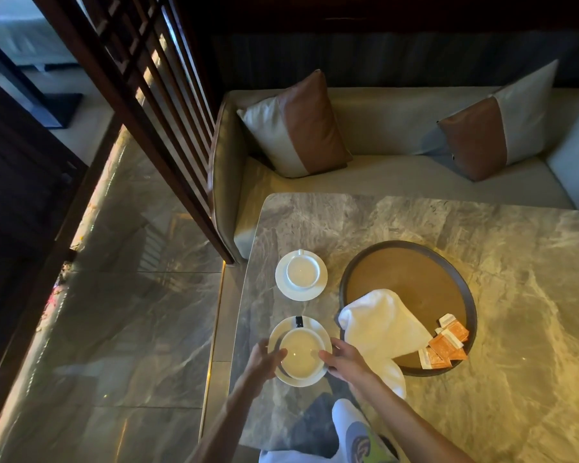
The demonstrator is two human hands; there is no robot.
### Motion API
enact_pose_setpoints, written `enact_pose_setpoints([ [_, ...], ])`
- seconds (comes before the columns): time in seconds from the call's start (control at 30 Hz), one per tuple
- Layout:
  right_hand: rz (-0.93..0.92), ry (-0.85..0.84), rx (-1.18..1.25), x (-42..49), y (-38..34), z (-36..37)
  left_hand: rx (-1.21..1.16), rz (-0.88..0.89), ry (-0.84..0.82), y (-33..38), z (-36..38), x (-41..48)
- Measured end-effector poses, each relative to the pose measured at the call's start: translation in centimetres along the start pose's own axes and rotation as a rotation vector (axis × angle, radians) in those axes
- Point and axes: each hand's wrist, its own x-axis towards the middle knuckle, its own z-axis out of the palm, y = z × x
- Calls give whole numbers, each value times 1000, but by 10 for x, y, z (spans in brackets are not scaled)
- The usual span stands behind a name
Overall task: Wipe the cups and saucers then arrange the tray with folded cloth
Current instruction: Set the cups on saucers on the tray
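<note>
Nearest, the left hand (264, 359) and right hand (346, 360) flank one white cup (302, 355) that sits on its saucer (316, 326) close to the table's near-left edge. The left fingers (277, 354) lie almost straight against the cup's left wall. The right fingers (325, 355) bend slightly at its right wall, with the thumb over the saucer rim; I cannot tell whether they pinch anything. A small black item (298, 321) lies on the saucer rim just beyond the fingertips. The table (498, 248) is grey veined marble under warm yellow light. There are two cups and two saucers: the second cup (302, 271) stands on the second saucer (283, 286) beyond the fingers, apart from the first pair, handle pointing away. There is one round brown tray (405, 275), right of the right fingers. One white cloth (381, 324), loosely bunched, drapes over the tray's near rim onto the table just beside the right hand. Orange-and-white sachets (447, 342) are heaped on the tray's near-right side, overlapping too much to count. Beyond the table runs a pale sofa (398, 178) with two brown-and-grey cushions (298, 127). Far left of the left fingers are a dark slatted wooden screen (141, 95) and a glossy stone floor (131, 312).
</note>
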Motion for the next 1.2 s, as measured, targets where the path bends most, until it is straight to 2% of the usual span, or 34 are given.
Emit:
enact_pose_setpoints([
  [0.13, -69, -52, -41, -4, -27, -16, 27, 52, 90, 27, 5, 2],
  [0.3, -213, -17, -128, -6, -92, -62, -21, 185, 131, 96, 44, -2],
  [0.43, -252, 4, -51, 1, -139, -127, 41, 241, 79, 159, 103, 11],
  [0.6, -167, 69, 95, 23, -166, -221, 32, 237, -94, 205, 191, 35],
  [0.7, -113, 117, 72, 32, -166, -271, 47, 211, -210, 212, 242, 48],
  [0.8, -70, 129, 16, 39, -157, -311, 123, 130, -122, 213, 285, 66],
  [0.9, -32, 118, -26, 46, -148, -337, 113, 92, -127, 209, 313, 77],
  [1.03, 8, 142, -32, 59, -138, -352, 54, 59, -163, 200, 330, 82],
  [1.2, 3, 107, 18, 67, -128, -361, 109, 67, -66, 191, 343, 95],
])
